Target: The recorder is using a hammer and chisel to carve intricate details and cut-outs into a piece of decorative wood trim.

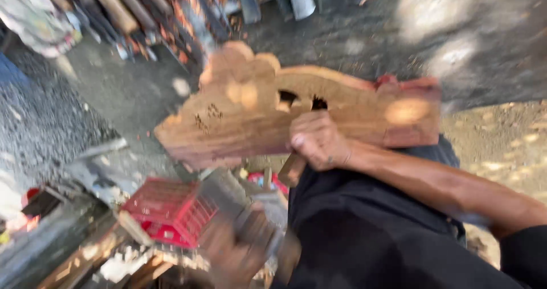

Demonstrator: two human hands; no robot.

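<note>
Item: carved wooden board (245, 115), resting above our right hand (315, 141), whose fingers curl shut around a wooden handle (292, 170). Our left hand (236, 255), blurred, grip unreadable. Red crate (171, 209) just beside its fingers.

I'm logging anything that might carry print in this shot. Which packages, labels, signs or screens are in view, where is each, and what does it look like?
No label, sign or screen can be made out; the picture is motion-blurred.
Red crate: lower left, below the carved wooden piece; boxy, slatted, the nearest thing to a package.
Right hand: grips the carved wooden piece at its lower edge.
Left hand: bottom centre, too blurred to tell what it holds.
</note>
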